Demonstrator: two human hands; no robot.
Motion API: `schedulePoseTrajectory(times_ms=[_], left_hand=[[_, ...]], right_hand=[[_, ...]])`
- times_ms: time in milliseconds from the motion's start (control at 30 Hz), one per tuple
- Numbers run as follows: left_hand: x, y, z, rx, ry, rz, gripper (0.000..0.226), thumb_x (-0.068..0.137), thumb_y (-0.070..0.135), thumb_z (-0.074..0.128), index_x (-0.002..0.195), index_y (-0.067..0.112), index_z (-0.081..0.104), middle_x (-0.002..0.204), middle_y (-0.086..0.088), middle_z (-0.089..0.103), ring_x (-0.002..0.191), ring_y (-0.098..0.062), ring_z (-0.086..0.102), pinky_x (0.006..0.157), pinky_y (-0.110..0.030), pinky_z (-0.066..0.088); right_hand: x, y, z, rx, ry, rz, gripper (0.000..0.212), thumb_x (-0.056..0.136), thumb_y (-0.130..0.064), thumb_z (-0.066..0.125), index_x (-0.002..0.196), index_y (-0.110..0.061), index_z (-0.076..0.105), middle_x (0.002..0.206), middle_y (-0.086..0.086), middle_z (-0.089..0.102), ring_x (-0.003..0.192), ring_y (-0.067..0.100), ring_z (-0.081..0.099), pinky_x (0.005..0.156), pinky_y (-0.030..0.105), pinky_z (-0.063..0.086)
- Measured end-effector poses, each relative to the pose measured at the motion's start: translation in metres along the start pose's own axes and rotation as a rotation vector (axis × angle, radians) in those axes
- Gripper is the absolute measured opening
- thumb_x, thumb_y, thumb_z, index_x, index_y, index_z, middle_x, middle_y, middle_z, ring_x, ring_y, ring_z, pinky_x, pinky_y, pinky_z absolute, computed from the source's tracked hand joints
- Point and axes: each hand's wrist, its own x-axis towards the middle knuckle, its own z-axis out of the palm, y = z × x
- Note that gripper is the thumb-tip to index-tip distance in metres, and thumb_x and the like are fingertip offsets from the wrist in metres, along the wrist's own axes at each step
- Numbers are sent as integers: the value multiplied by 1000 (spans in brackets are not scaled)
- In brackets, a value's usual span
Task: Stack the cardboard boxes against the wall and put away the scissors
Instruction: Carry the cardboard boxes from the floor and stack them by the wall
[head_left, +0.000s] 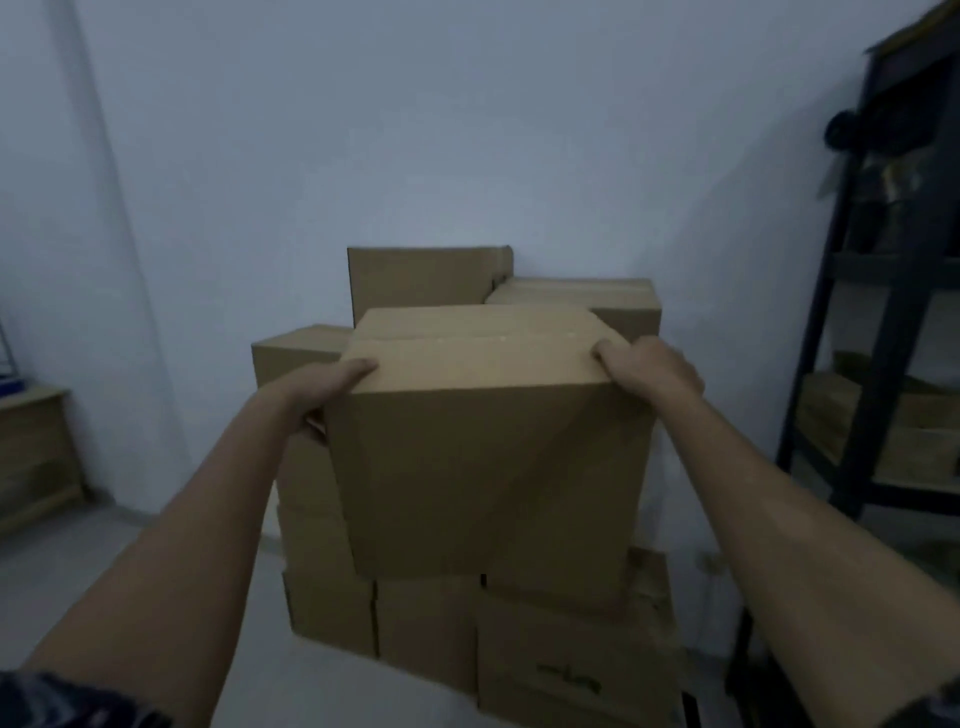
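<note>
A closed brown cardboard box (483, 447) fills the middle of the head view, held up in front of a pile of cardboard boxes (566, 660) that stands against the pale wall (415, 130). My left hand (332, 387) grips the box's upper left edge, thumb on top. At its upper right corner my right hand (649, 366) clasps the box, fingers curled over the top. Behind it, two taller boxes (421, 278) reach the wall. No scissors are in sight.
A dark metal shelf rack (878, 322) with boxes on its shelves stands at the right, close to the pile. A low wooden cabinet (31, 447) sits at the far left by the wall. Pale floor (67, 566) lies between the cabinet and the pile.
</note>
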Motion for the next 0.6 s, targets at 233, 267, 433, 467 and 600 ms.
schedulePoseTrajectory(times_ms=[233,267,433,467,600], left_hand=[[30,136,-51,-16,9,235,57,86,60,55,124,18,49,114,-15,57,98,-37,63,77,-49,57],[33,151,-55,-28,10,278,54,87,59,54,123,19,48,111,-13,57,98,-37,63,79,-49,57],[66,202,-62,-144,51,483,51,89,59,52,122,21,45,108,-5,52,90,-28,61,68,-37,54],[72,206,-58,-182,50,521,52,88,60,52,121,20,46,105,-2,54,89,-25,61,68,-35,53],[125,224,-30,-311,-18,657,70,84,67,53,132,16,50,116,-2,60,98,-19,61,81,-34,53]], right_hand=[[56,-77,-105,117,226,-61,72,79,-68,43,123,-12,55,121,14,59,105,37,59,93,47,52],[64,-84,-115,142,253,-65,72,78,-69,43,121,-12,55,120,14,59,104,37,59,93,48,52],[97,-109,-146,196,365,-68,68,77,-68,42,113,-13,54,112,13,58,97,36,58,91,49,52],[102,-109,-148,208,384,-52,69,77,-68,41,115,-12,54,113,14,58,96,36,58,91,49,52],[133,-112,-148,256,488,18,72,83,-65,40,125,-9,54,121,16,57,103,37,57,90,42,49]])
